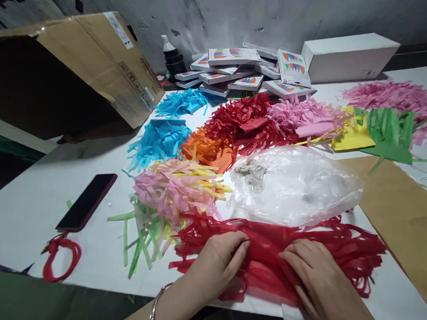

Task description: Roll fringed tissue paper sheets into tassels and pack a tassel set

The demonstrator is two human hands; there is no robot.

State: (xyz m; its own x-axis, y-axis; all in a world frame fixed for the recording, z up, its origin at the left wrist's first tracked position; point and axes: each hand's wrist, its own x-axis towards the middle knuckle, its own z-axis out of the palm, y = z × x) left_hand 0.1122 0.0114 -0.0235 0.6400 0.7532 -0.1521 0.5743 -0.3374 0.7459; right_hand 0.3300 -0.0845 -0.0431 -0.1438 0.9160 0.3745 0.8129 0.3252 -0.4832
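A sheet of red tissue paper (266, 239) with fringed ends lies across the front of the table. My left hand (223, 256) pinches its middle part, thumb and forefinger pressed together at the paper. On the other side of the plain centre, my right hand (311, 270) has its fingers bent over the paper, with the thumb lower down, gripping it. Just behind lies a crumpled clear plastic bag (305, 188) with a small greyish bundle (250, 174) in it. Left of the red paper is a heap of pink fringed paper (172, 189), over green strips (146, 245).
Blue (160, 140), orange (210, 148), dark red (244, 118), yellow (353, 134) and green fringed paper (390, 131) lie farther back. Flat printed boxes (235, 57) are piled near the wall. A carton (97, 53) stands left, a phone (87, 201) before it. Brown paper (393, 212) lies right.
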